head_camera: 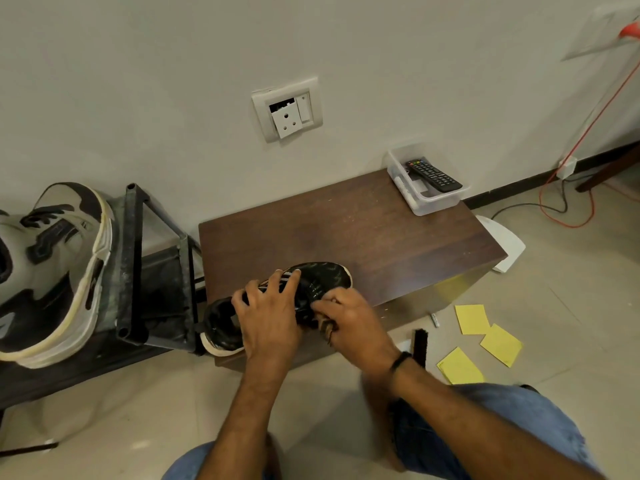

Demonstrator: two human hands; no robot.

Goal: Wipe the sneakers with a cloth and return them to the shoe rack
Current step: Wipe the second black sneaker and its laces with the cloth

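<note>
A black sneaker (322, 277) with white stripes and a white sole lies on the front left corner of a low brown table (363, 230), its heel hanging over the edge. My left hand (268, 311) grips its middle from above, fingers curled over the striped side. My right hand (349, 318) pinches a small dark cloth (327, 327) against the sneaker's near side, close to the toe. Most of the cloth is hidden under my fingers. At the left stands the dark metal shoe rack (131, 265), with a beige and black sneaker (52, 271) on its top shelf.
A clear plastic box (424, 199) holding a remote stands at the table's back right corner. Yellow sticky notes (472, 318) and a black brush (420, 344) lie on the tiled floor to the right. Cables (561, 209) trail along the wall. My knees are below.
</note>
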